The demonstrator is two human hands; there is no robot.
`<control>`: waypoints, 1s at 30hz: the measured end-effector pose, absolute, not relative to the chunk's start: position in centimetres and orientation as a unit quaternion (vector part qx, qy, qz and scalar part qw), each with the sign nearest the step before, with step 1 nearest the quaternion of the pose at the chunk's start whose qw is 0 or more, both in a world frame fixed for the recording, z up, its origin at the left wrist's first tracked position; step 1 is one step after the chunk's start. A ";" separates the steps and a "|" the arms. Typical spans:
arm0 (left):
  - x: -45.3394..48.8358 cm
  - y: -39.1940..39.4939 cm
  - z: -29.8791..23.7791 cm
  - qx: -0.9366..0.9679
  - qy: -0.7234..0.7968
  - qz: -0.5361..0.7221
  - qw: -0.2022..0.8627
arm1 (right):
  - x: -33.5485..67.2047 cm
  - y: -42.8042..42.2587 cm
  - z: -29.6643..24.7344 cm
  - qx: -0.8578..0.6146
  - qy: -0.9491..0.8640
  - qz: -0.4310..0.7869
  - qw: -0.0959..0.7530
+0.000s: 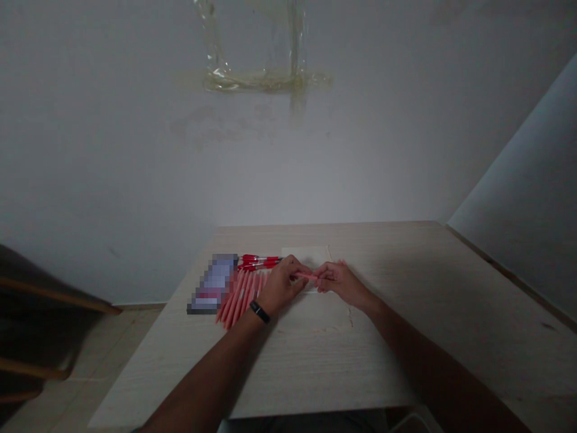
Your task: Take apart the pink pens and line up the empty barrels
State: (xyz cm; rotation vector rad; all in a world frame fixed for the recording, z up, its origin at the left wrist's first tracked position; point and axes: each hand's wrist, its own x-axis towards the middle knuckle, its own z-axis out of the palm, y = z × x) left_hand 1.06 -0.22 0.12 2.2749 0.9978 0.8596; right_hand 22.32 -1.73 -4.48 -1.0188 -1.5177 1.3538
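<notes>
**A:** What is each hand doing?

**B:** The left hand [282, 284] is pinching one end of a pink tube [307, 276], and the right hand [339, 282] is pinching the other end. The fingers of both hands are pressing together on the tube, with none spreading.

**A:** Where is the tube sitting?

**B:** It is being held roughly level between the two hands, just above the tabletop [406, 313], at the near edge of a pale sheet [311, 252]. Whether it is touching the sheet cannot be told.

**A:** Why a grip at both ends?

**B:** As a judgement, gripping both ends is steadying a thin part and leaving its middle open to view.

**A:** What is lying around the hands?

**B:** A row of pink tubes [243, 293] is lying side by side just left of the left hand. Red pens [259, 261] are lying behind that row, and a flat box [213, 284] is lying beside it. The stock is probably sitting on that side so that it is within short reach of the left hand.

**A:** Any other detail?

**B:** The left wrist is wearing a dark wristband [260, 311].
</notes>
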 end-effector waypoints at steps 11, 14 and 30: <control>1.2 0.0 -0.6 0.837 0.376 0.316 0.242 | 22.5 -1.8 -4.2 -0.409 -0.620 0.509 0.435; 1.1 0.0 -0.9 0.841 0.375 0.304 0.245 | 22.6 -1.8 -3.9 -0.417 -0.631 0.491 0.433; 1.1 0.2 -1.2 0.840 0.391 0.267 0.264 | 23.2 -2.2 -2.9 -0.449 -0.665 0.438 0.406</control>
